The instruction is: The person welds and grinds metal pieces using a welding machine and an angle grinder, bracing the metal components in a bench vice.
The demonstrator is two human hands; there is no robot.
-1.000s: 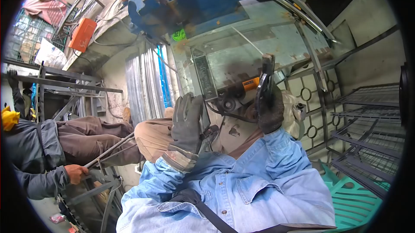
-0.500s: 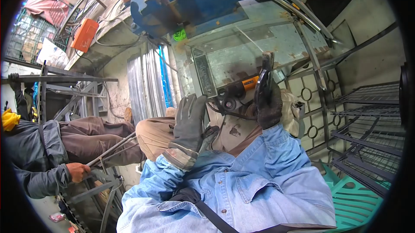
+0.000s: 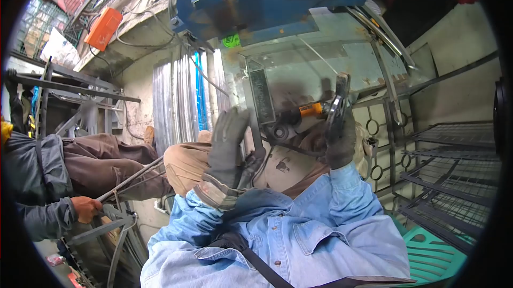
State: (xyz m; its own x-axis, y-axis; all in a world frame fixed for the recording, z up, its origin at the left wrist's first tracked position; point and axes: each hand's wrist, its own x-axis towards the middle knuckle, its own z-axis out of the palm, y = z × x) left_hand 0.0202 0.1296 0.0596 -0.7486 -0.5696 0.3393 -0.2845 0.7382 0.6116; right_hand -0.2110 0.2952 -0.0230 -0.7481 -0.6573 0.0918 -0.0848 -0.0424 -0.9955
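Note:
My left hand (image 3: 227, 146), in a grey work glove, is held up with its fingers stretched out, above my bent knee, and grips nothing. My right hand (image 3: 342, 141), in a dark glove, is wrapped round the handle of a welding electrode holder (image 3: 338, 93). A thin pale welding rod (image 3: 316, 54) sticks out from the holder's tip toward the bench. Left of the right hand lies an angle grinder (image 3: 307, 110) with an orange body. A dark rectangular metal piece (image 3: 262, 95) stands between the two hands, farther out.
A blue metal structure (image 3: 267, 4) spans the top. Shiny metal lengths (image 3: 173, 101) lie at left, past a co-worker's legs (image 3: 107, 165); that person's hand (image 3: 86, 209) grips a bar. Dark wire racks (image 3: 454, 165) and a green plastic chair (image 3: 435, 256) are at right. An orange box (image 3: 104, 28) sits upper left.
The view has shifted, so the bench and grinder appear farther right. My right hand and electrode holder appear slightly farther right; my left hand appears slightly farther left, fingers still stretched.

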